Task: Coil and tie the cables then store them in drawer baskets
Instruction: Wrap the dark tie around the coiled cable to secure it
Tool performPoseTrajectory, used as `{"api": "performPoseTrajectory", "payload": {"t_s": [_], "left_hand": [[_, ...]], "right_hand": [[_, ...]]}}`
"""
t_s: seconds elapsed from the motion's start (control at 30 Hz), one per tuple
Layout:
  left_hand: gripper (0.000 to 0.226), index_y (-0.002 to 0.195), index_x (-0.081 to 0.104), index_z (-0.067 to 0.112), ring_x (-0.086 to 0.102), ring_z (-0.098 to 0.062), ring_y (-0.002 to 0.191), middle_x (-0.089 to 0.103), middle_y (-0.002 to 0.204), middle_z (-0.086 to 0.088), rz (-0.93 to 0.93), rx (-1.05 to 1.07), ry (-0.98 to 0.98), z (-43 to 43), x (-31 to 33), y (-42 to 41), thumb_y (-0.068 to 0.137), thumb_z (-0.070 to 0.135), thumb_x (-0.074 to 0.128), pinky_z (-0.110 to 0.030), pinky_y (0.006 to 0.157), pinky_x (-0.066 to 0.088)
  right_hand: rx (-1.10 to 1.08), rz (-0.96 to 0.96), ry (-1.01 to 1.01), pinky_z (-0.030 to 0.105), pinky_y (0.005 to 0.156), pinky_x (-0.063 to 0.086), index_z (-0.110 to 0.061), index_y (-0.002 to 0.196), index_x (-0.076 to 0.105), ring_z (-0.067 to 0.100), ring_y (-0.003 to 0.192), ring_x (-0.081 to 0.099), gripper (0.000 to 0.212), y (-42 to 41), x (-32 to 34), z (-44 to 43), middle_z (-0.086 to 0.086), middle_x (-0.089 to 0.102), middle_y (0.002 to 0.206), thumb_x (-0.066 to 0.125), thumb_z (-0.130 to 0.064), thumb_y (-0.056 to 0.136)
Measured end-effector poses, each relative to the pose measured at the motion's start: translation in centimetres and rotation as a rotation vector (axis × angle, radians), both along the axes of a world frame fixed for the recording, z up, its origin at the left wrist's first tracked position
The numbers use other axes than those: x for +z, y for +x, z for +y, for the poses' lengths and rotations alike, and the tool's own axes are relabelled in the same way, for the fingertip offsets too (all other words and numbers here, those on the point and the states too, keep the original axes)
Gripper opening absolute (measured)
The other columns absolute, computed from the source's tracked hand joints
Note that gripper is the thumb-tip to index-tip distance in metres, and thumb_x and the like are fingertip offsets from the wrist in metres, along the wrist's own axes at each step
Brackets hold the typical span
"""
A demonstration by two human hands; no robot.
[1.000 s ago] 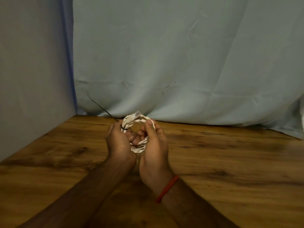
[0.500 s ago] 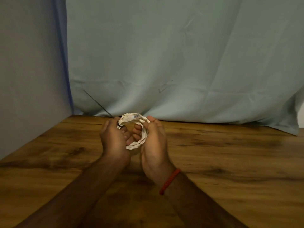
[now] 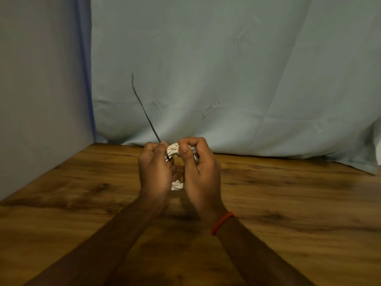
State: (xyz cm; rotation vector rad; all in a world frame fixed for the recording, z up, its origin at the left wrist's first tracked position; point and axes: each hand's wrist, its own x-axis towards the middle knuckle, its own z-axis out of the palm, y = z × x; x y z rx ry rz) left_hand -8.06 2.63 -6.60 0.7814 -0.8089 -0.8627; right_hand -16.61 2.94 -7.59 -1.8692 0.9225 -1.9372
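head | left hand [image 3: 155, 172] pulled black tie [image 3: 145, 112] up | right hand [image 3: 201, 172] grips coil [image 3: 177, 185]

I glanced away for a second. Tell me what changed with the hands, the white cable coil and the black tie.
The black tie swung from low and leftward to steeply upward, more of it showing. The left hand now pinches it beside the white cable coil; the right hand has curled tighter round the coil's top, hiding most of the ring. Unchanged: both hands hold the coil over the wooden table.
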Motion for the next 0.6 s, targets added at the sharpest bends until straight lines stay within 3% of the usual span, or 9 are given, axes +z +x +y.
{"api": "performPoseTrajectory", "payload": {"t_s": [0.1, 0.2, 0.23, 0.33, 0.43, 0.5, 0.6], "left_hand": [[0.028, 0.074, 0.051, 0.015, 0.042, -0.009, 0.036, 0.047, 0.050, 0.002, -0.011, -0.022, 0.002, 0.3, 0.1, 0.0, 0.102, 0.015, 0.047, -0.018, 0.037, 0.030], [0.029, 0.073, 0.050, 0.016, 0.041, -0.009, 0.035, 0.047, 0.047, 0.004, -0.040, -0.045, 0.026, 0.3, 0.1, 0.4, 0.101, 0.015, 0.049, -0.017, 0.037, 0.030], [0.029, 0.072, 0.051, 0.017, 0.044, -0.009, 0.036, 0.049, 0.048, 0.003, -0.043, -0.066, 0.039, 0.3, 0.2, 0.4, 0.101, 0.015, 0.049, -0.017, 0.038, 0.031], [0.029, 0.072, 0.053, 0.017, 0.052, -0.010, 0.038, 0.056, 0.052, 0.001, -0.039, -0.169, 0.084, 0.6, 0.6, 0.4, 0.100, 0.014, 0.051, -0.017, 0.036, 0.037], [0.032, 0.069, 0.047, 0.014, 0.047, -0.006, 0.032, 0.053, 0.047, 0.005, -0.113, -0.281, 0.051, 1.2, 0.8, -0.1, 0.101, 0.009, 0.047, -0.014, 0.031, 0.033], [0.031, 0.070, 0.049, 0.011, 0.051, -0.007, 0.036, 0.059, 0.052, 0.002, -0.211, -0.305, 0.015, 1.4, 0.5, -0.4, 0.101, 0.007, 0.047, -0.016, 0.034, 0.036], [0.016, 0.089, 0.056, -0.001, 0.045, -0.005, 0.032, 0.052, 0.048, 0.001, -0.282, -0.347, 0.008, 1.5, 0.0, -0.9, 0.101, 0.005, 0.047, -0.013, 0.035, 0.032]], "right_hand": [[0.025, -0.003, 0.074, 0.034, 0.063, 0.052, -0.020, 0.100, 0.062, 0.017, 0.073, 0.065, 0.023, -0.1, -0.1, -0.3, -0.001, 0.069, 0.087, 0.051, -0.040, 0.102], [0.156, -0.030, 0.247, 0.045, 0.066, 0.056, -0.022, 0.095, 0.061, 0.024, 0.075, 0.067, 0.040, -0.6, 0.9, -0.1, 0.007, 0.069, 0.082, 0.054, -0.062, 0.092], [0.207, -0.080, 0.304, 0.042, 0.066, 0.056, -0.020, 0.096, 0.062, 0.021, 0.075, 0.067, 0.045, -0.9, 1.5, 0.0, 0.007, 0.068, 0.081, 0.056, -0.065, 0.090], [0.246, -0.192, 0.413, 0.030, 0.069, 0.056, -0.015, 0.109, 0.065, 0.011, 0.075, 0.066, 0.055, -2.7, 3.5, 0.2, 0.006, 0.070, 0.085, 0.051, -0.061, 0.084], [0.274, -0.181, 0.566, 0.033, 0.074, 0.055, -0.013, 0.113, 0.070, 0.017, 0.083, 0.068, 0.045, -4.2, 4.3, -0.4, 0.016, 0.075, 0.100, 0.054, -0.051, 0.095], [0.317, -0.112, 0.652, 0.034, 0.075, 0.054, -0.010, 0.107, 0.074, 0.019, 0.080, 0.069, 0.044, -4.6, 4.3, -0.6, 0.015, 0.076, 0.095, 0.057, -0.049, 0.096], [0.295, -0.010, 0.518, 0.028, 0.071, 0.053, -0.007, 0.098, 0.078, 0.010, 0.071, 0.067, 0.029, -4.7, 4.0, -0.9, 0.004, 0.076, 0.081, 0.065, -0.033, 0.095]]}}
